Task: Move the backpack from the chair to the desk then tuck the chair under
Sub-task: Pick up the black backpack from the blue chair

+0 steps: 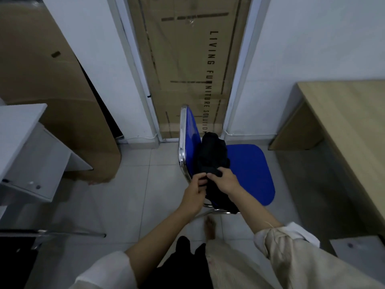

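Note:
A black backpack (212, 155) leans against the backrest of a blue chair (250, 170) with a chrome frame, in the middle of the view. Its lower part hangs over the seat's near edge. My left hand (194, 191) grips the backpack's near top from the left. My right hand (225, 180) grips the same part from the right, fingers curled over the fabric. The wooden desk (343, 113) stands to the right of the chair, with its top bare in view.
A tall cardboard box (187, 65) stands against the wall behind the chair. Another large box (45, 84) leans at the left. A white desk (18, 130) is at the left edge. My bare foot (209, 227) rests on the tiled floor.

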